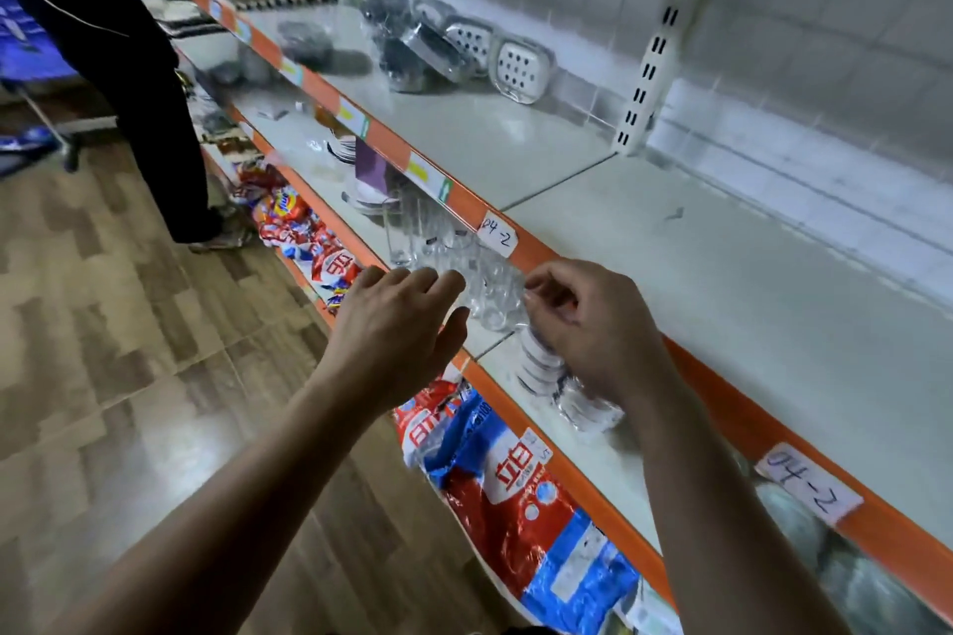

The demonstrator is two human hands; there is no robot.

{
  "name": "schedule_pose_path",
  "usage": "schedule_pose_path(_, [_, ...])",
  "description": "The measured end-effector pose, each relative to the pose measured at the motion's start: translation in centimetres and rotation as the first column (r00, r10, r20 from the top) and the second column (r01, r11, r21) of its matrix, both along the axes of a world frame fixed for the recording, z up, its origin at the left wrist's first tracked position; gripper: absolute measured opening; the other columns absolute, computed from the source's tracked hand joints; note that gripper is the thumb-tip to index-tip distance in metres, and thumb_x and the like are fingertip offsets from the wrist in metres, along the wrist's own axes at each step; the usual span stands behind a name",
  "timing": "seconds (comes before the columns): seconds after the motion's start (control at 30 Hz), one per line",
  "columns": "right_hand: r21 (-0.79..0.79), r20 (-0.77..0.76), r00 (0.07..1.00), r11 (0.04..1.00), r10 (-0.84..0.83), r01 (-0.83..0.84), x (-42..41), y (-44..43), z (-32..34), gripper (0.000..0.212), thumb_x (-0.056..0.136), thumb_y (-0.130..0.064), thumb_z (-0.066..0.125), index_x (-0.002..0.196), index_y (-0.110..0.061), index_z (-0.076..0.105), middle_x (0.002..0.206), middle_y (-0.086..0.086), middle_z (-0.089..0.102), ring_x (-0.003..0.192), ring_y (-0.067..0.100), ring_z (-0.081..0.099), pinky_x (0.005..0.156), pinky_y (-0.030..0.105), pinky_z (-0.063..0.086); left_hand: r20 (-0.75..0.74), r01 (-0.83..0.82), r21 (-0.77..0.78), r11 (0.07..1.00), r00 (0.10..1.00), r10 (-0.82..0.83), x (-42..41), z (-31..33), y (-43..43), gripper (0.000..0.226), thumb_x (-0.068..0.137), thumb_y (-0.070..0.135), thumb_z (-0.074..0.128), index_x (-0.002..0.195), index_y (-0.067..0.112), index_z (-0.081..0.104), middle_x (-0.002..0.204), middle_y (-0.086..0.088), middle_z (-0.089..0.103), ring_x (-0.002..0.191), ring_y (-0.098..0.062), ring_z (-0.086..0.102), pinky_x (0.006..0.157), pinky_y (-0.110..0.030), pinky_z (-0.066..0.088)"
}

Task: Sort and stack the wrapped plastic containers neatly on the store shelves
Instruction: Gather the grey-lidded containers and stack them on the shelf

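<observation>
A clear wrapped pack of plastic containers [492, 294] stands at the front of the middle shelf [613, 464], under the orange edge of the upper shelf [670, 273]. My left hand [397, 325] hovers open just left of it, fingers spread and close to the wrap. My right hand [593, 325] is on its right side, thumb and fingers pinched on the clear wrap. Below my right hand lies a wrapped stack of round lidded containers [541, 366]. Further back on the upper shelf, wrapped containers with white dotted lids [521, 67] lean in a loose row.
Red and blue detergent bags [515, 495] fill the lowest shelf. Tall clear glasses [407, 232] and plates [345, 150] stand further left on the middle shelf. Another person in dark clothes [134, 67] stands at the shelves ahead on the wood-pattern floor [129, 325].
</observation>
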State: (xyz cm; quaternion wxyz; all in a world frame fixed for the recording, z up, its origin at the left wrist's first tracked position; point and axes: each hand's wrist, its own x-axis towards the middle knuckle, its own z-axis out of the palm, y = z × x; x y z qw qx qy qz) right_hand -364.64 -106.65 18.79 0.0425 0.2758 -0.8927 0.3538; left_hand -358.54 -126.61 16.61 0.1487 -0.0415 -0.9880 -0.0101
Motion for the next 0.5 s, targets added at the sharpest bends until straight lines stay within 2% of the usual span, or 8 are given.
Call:
schedule_pose_path(0.1, [0.009, -0.001, 1.0, 1.0, 0.0, 0.0, -2.8, -4.2, -0.4, 0.016, 0.093, -0.029, 0.063, 0.104, -0.018, 0.07, 0.096, -0.005, 0.071, 0.086, 0.008, 0.065, 0.076, 0.03, 0.057, -0.012, 0.0, 0.008, 1.0, 1.0, 0.0, -3.0, -0.3, -3.7, 0.048, 0.096, 0.045, 0.024, 0.114, 0.018, 0.06, 0.091, -0.001, 0.068, 0.082, -0.024, 0.066, 0.077, -0.04, 0.05])
schedule_pose_path(0.23, [-0.015, -0.024, 0.999, 0.999, -0.038, 0.038, -6.3, -10.2, -0.9, 0.013, 0.092, -0.027, 0.065, 0.101, -0.019, 0.071, 0.09, -0.006, 0.07, 0.083, 0.009, 0.064, 0.076, 0.037, 0.056, -0.039, 0.041, -0.015, 0.999, 0.998, -0.042, -7.3, -0.9, -9.6, 0.044, 0.095, 0.043, 0.03, 0.112, 0.017, 0.062, 0.086, -0.001, 0.068, 0.077, -0.025, 0.066, 0.074, -0.039, 0.051])
schedule_pose_path(0.37, [-0.066, -0.05, 0.987, 0.986, -0.154, 0.151, -9.4, -16.2, -1.5, 0.008, 0.091, -0.025, 0.066, 0.096, -0.021, 0.07, 0.087, -0.009, 0.069, 0.082, 0.008, 0.064, 0.076, 0.036, 0.054, -0.04, 0.127, -0.036, 0.991, 0.991, -0.128, -11.5, -0.7, -16.5, 0.036, 0.095, 0.04, 0.037, 0.11, 0.017, 0.061, 0.087, -0.001, 0.068, 0.076, -0.027, 0.066, 0.074, -0.039, 0.048])
schedule_pose_path(0.5, [-0.083, -0.055, 0.969, 0.968, -0.242, 0.237, -12.3, -22.2, -0.9, 0.01, 0.091, -0.024, 0.066, 0.099, -0.019, 0.07, 0.093, -0.008, 0.07, 0.086, 0.007, 0.064, 0.079, 0.032, 0.052, -0.063, 0.193, -0.034, 0.981, 0.979, -0.195, -15.1, -0.1, -23.5, 0.04, 0.095, 0.041, 0.036, 0.112, 0.017, 0.062, 0.086, -0.002, 0.068, 0.075, -0.027, 0.065, 0.074, -0.038, 0.048])
